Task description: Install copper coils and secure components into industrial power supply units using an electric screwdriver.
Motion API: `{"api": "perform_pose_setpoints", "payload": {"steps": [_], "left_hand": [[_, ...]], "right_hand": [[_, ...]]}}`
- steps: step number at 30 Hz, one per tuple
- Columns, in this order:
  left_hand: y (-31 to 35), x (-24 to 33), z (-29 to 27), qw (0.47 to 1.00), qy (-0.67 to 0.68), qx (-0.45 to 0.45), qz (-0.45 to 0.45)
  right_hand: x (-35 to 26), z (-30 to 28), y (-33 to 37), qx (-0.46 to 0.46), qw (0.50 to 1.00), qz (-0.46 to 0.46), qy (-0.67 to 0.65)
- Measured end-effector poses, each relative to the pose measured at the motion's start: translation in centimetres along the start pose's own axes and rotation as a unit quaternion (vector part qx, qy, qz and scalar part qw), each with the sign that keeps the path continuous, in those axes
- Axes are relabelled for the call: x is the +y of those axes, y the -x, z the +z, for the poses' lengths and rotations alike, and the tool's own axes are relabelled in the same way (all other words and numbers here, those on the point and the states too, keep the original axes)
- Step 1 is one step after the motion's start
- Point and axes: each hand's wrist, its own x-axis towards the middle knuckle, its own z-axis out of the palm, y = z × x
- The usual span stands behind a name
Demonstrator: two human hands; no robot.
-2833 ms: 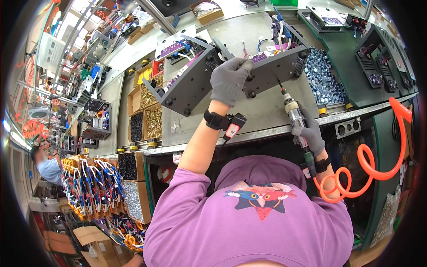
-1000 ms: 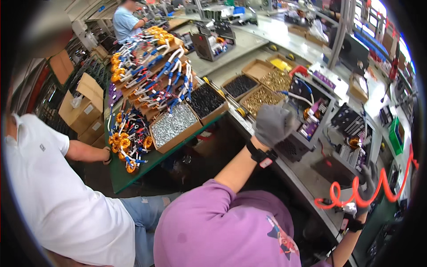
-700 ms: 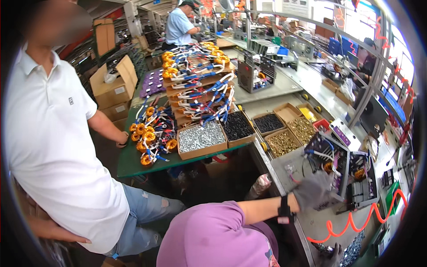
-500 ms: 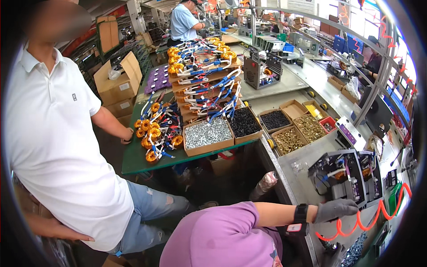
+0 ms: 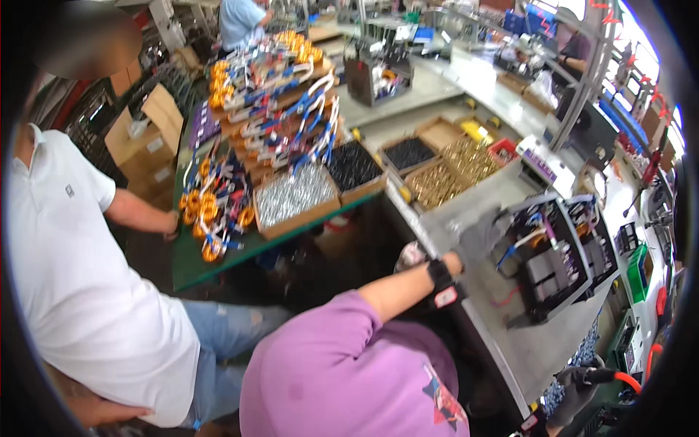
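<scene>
My left hand, in a grey glove, reaches to the near left edge of an open black metal chassis. Motion blurs its fingers, so whether they grip the edge is unclear. Wires, dark blocks and a purple circuit board show inside the chassis. A second, similar chassis stands against its right side. At the lower right, my gloved right hand is closed round an air tool with an orange hose; the tool's working end is hidden. Small dark-blue screws lie beside that hand.
Cardboard trays hold silver parts, black parts and brass parts. Orange coils with cables lie on the green table; layered cardboard carries more. A person in a white shirt stands at left. A metal post rises behind.
My left hand has moved from beside the orange hose, in front of the chassis, to the chassis's left edge. My right hand with the air tool has moved right. The whole view has shifted.
</scene>
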Motion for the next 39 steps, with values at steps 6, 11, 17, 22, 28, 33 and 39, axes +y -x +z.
{"api": "perform_pose_setpoints", "payload": {"steps": [6, 11, 17, 22, 28, 33, 39], "left_hand": [[1.8, 0.6, -0.8, 0.993, -0.066, -0.061, 0.073], [3.2, -1.8, -3.6, 0.981, 0.069, -0.178, 0.042], [-5.6, -4.8, -11.4, 0.925, -0.368, -0.086, -0.038], [-11.1, -8.0, -11.8, 0.758, -0.599, -0.256, -0.025], [-15.0, -11.4, -12.8, 0.81, -0.528, -0.254, 0.002], [-14.9, -12.4, -14.3, 0.979, 0.032, -0.028, -0.199], [-14.1, -10.7, -14.2, 0.877, 0.358, 0.064, -0.314]], "right_hand": [[-3.5, 3.7, -0.9, -0.036, 0.996, -0.061, -0.051], [-0.7, 5.6, -1.5, 0.081, 0.989, -0.022, -0.119], [0.9, 8.4, -1.8, 0.287, 0.956, -0.057, -0.026], [-0.8, 9.1, -1.3, 0.234, 0.966, -0.065, -0.089], [-1.5, 9.6, -0.2, 0.283, 0.954, -0.064, -0.075], [-1.5, 10.3, 0.8, 0.264, 0.956, -0.101, -0.073], [-1.4, 11.9, 1.6, 0.259, 0.959, -0.032, -0.109]]}}
